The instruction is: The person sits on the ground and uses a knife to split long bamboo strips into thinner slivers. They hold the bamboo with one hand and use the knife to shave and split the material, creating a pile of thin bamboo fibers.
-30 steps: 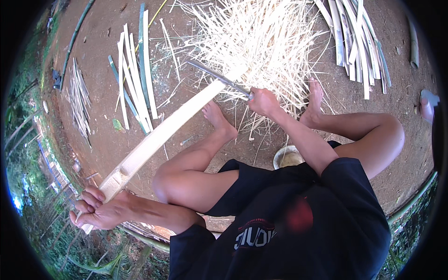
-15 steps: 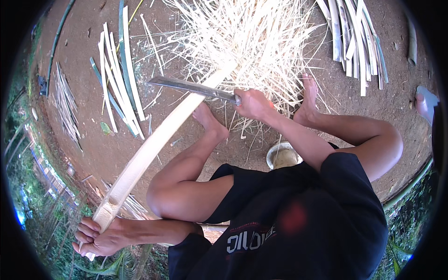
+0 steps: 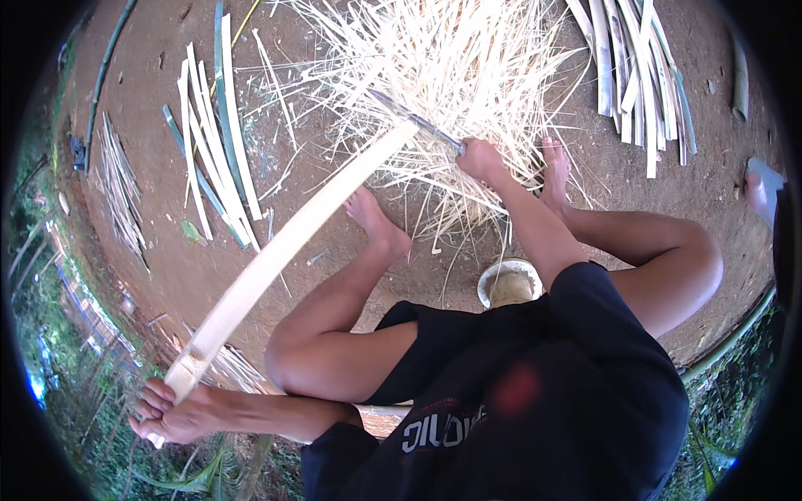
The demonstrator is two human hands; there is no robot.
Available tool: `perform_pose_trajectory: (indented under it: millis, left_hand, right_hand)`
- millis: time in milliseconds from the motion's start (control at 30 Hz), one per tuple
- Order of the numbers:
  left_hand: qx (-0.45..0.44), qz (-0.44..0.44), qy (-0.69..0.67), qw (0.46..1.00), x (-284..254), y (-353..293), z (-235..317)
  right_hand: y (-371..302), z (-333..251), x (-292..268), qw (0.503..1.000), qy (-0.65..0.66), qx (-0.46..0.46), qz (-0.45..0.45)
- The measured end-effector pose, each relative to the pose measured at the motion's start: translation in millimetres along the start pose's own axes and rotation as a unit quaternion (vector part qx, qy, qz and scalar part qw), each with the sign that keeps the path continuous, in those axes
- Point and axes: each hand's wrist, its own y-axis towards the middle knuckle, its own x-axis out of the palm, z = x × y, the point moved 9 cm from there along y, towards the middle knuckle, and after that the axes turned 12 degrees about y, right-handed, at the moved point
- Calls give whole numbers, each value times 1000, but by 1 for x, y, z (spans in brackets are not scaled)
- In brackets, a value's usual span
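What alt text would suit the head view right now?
A seated person's left hand grips one end of a long pale bamboo slat while the right hand holds a knife against its far end, above a pile of bamboo shavings on bare earth.

Shavings pile (image 3: 451,67) lies ahead, strip bundle (image 3: 209,142) left, slats (image 3: 639,75) right.

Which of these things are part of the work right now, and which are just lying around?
In use: bamboo slat gripped by the left hand; knife in the right hand, blade against the slat's far end.

Lying about: shavings pile, cut strips, stacked slats, white bowl.
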Motion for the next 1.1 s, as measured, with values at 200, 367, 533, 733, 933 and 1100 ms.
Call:
perform_pose_trajectory:
  millis: [200, 367, 533, 733, 933, 1100]
  left_hand:
    - [-6, 0, 9, 1000, -18, -2, 9]
    - [-5, 23, 21, 999, -21, -14, 11]
    - [-2, 19, -15, 1000, -34, 14, 36]
    - [-15, 77, 16, 997, -15, -20, 63]
    - [48, 24, -71, 996, -5, -34, 60]
    - [71, 53, -24, 996, -6, -44, 77]
  right_hand:
    - [-8, 3, -18, 998, 2, -24, -63]
    - [-53, -8, -6, 999, -13, -25, -28]
    - [-62, 44, -9, 1000, -24, -7, -12]
    - [-96, 3, 7, 957, 263, 65, -101]
    - [-184, -125, -13, 980, 162, -97, -65]
    - [-238, -198, 2, 938, 108, -330, -20]
